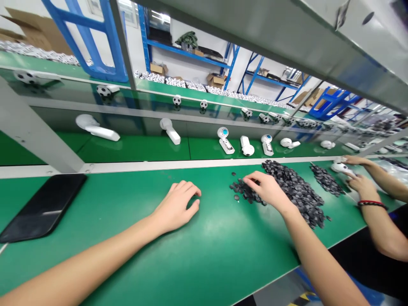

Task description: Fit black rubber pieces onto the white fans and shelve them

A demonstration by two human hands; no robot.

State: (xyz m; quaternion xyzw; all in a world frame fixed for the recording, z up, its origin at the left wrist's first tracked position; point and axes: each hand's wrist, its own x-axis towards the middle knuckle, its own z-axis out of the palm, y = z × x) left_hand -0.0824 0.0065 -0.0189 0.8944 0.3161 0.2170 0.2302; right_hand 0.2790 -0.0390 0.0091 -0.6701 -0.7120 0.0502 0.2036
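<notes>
Black discs (295, 191) lie heaped on the green workbench (127, 255). The right hand (266, 190) spreads over the heap's left edge, touching discs, any grip unclear; the left hand (176, 205) rests empty and loosely curled on the bench, left of the heap.

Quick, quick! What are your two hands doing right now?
Left hand: open, loosely curled, holding nothing, on the green workbench.
Right hand: fingers down on the pile of dark discs; cannot tell if it holds any.

Bright green workbench (127, 204) — dark grey discs (295, 189) — black-and-white soccer-patterned balls (176, 100)
</notes>
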